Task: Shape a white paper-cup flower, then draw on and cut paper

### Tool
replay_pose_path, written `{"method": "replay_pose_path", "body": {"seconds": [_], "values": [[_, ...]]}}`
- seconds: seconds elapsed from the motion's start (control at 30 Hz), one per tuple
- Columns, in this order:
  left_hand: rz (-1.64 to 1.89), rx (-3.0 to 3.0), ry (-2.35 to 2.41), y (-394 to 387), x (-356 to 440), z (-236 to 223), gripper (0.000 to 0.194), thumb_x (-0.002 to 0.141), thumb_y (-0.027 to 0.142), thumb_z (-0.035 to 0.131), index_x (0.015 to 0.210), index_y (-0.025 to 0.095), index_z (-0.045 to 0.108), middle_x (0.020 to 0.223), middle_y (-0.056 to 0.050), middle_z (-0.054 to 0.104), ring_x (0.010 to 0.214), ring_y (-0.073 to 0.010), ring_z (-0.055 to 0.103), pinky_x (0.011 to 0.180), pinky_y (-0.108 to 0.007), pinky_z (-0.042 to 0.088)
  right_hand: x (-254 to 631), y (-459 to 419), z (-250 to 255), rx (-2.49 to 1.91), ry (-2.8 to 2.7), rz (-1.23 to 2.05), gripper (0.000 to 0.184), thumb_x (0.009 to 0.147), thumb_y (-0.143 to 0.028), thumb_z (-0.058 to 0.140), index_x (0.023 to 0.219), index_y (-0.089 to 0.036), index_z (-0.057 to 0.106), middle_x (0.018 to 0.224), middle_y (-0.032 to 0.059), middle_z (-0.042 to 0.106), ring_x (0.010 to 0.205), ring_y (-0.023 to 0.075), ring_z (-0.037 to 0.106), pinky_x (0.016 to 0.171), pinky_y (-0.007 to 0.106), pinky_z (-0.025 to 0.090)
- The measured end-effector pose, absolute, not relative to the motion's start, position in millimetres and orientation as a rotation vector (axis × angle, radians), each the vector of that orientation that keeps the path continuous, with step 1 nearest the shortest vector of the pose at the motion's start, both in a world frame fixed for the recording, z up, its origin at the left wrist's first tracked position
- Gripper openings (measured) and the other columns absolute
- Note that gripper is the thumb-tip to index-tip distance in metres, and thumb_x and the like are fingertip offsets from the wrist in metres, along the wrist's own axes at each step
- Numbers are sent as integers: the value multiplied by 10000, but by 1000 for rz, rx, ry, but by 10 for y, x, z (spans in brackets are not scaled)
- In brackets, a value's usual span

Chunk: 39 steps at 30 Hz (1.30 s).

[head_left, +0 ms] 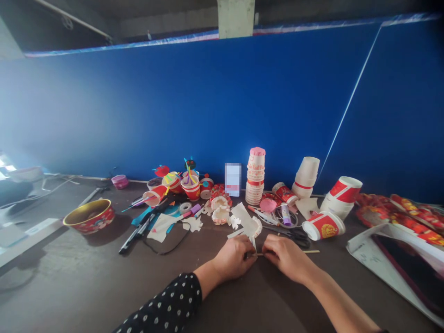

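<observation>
Low over the dark table, my left hand [233,259] and my right hand [287,258] work close together with bent fingers. A thin wooden stick [313,251] runs through my right hand's pinch and juts out to its right. The stick's left end reaches the fingertips of my left hand, which are closed around it. White paper strips [247,225] lie just beyond the left fingers; whether one is pinched too, I cannot tell. Right behind the hands are a curved model of teeth [257,227] and black-handled scissors [294,237].
Red and white paper cups [324,225] lie and stand at right, near a tall cup stack [255,185]. A gold-rimmed red bowl [89,217] stands left. Pens [135,236] and paper scraps [164,227] lie between. A dark phone [409,268] rests at far right. A blue partition [194,106] rises behind.
</observation>
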<state>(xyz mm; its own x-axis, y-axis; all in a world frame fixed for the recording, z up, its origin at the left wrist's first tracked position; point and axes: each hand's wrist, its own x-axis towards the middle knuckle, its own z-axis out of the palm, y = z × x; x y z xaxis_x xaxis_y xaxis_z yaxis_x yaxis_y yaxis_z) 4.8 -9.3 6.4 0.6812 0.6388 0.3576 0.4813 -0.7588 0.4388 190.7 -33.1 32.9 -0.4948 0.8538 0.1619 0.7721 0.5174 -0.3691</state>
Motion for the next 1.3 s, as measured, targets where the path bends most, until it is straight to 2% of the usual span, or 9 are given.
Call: {"method": "replay_pose_path", "body": {"seconds": [0.27,0.43,0.6,1.0,1.3], "values": [[705,2528,892,-99,48,58,136,759,181,500,693,150,615,723,-32,570,712,-129,509,650,-218,394,1885,-372,394,-1431,-2444,361,156,746,-144,435,707,-193,578,738,9,558,672,131,518,584,219,337],[742,2475,983,-100,90,46,103,692,117,513,624,146,585,679,-24,560,677,-124,500,609,-206,381,1804,-413,393,-1464,-2422,410,158,745,-166,457,776,-206,606,798,17,584,720,140,537,616,222,348],[741,2424,1141,-136,141,54,92,642,91,491,605,142,557,656,-27,549,641,-125,487,578,-209,367,1719,-421,322,-1510,-2359,372,154,750,-154,445,746,-191,595,785,25,580,735,142,539,633,218,349],[699,2302,1116,-139,124,86,47,654,124,521,637,150,557,759,-31,533,709,-134,502,622,-221,393,1696,-409,287,-1576,-2273,413,117,744,-160,467,688,-191,565,726,8,559,669,128,535,584,213,343],[702,2369,1137,-150,137,86,68,665,100,492,633,149,527,751,-41,527,736,-148,489,650,-239,402,1643,-417,248,-1644,-2236,338,117,746,-156,457,672,-191,540,718,10,555,667,132,538,593,218,344]]}}
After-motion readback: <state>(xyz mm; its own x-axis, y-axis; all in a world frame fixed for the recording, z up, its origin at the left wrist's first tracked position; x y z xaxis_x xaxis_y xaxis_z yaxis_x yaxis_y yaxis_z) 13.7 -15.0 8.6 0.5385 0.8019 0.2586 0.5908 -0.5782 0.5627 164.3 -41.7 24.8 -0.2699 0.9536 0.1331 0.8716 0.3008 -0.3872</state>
